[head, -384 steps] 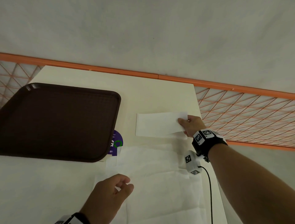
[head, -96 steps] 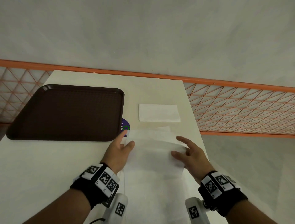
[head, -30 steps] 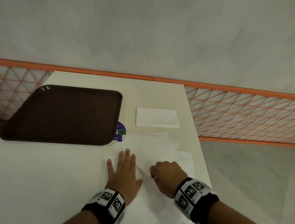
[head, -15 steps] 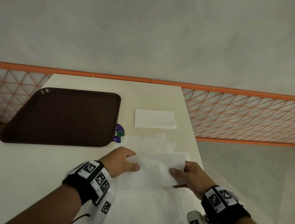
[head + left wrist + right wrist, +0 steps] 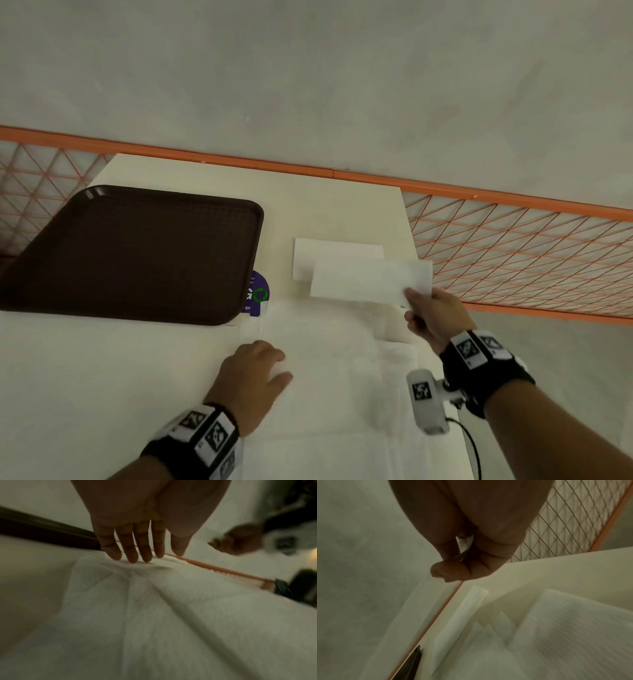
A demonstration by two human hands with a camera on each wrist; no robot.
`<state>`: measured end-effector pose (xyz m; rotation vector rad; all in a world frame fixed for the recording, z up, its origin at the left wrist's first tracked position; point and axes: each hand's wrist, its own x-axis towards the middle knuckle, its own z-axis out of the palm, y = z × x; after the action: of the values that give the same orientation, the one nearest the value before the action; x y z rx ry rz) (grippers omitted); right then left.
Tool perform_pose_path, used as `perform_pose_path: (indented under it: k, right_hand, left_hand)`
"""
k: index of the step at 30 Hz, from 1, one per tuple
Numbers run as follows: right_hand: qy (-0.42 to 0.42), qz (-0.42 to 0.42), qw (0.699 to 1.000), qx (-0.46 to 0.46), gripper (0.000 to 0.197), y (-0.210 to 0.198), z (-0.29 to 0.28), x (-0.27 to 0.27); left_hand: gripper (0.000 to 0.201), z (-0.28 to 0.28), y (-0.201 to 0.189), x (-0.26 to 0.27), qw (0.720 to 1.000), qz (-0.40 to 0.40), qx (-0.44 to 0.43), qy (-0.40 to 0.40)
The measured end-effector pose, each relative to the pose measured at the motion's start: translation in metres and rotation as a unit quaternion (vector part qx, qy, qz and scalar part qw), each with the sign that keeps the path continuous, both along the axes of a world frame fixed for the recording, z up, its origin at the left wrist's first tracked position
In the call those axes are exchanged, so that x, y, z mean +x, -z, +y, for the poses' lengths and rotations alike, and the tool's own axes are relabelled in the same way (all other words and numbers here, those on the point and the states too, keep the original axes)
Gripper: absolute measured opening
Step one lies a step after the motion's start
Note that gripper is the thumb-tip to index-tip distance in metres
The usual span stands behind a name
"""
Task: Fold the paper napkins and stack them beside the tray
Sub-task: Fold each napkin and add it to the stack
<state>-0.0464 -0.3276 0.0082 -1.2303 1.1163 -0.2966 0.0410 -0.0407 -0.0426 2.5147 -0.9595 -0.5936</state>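
I pinch a folded napkin by its corner in my right hand, holding it partly over the napkin already laid down right of the tray. Next I judge it needs squaring on top and letting go. My left hand lies spread on the unfolded napkins below the tray on the desk. Only the right wrist view shows paper caught between thumb and fingers.
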Motion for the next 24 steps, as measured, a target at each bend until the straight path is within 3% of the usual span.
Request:
perform_pose_path:
  k: [2, 5, 12, 24]
  right_hand:
    - [-0.002, -0.002, 1.000, -0.011, 0.007, 0.000, -0.014, 0.022]
    - [-0.019, 0.017, 0.999, -0.030, 0.009, 0.007, -0.029, 0.053]
    - [-0.053, 0.056, 0.996, -0.049, 0.009, 0.029, -0.034, 0.095]
    - [-0.092, 0.096, 0.986, -0.099, 0.012, 0.045, -0.038, 0.108]
  left_hand:
    - [0.051, 0.000, 0.002, -0.005, 0.997, -0.030, 0.052, 0.054]
    - [0.063, 0.001, 0.008, -0.007, 0.994, -0.047, 0.075, 0.070]
    - [0.061, 0.002, 0.029, 0.000, 0.984, -0.087, 0.102, 0.116]
    - [0.056, -0.003, 0.035, 0.010, 0.986, -0.030, 0.118, 0.112]
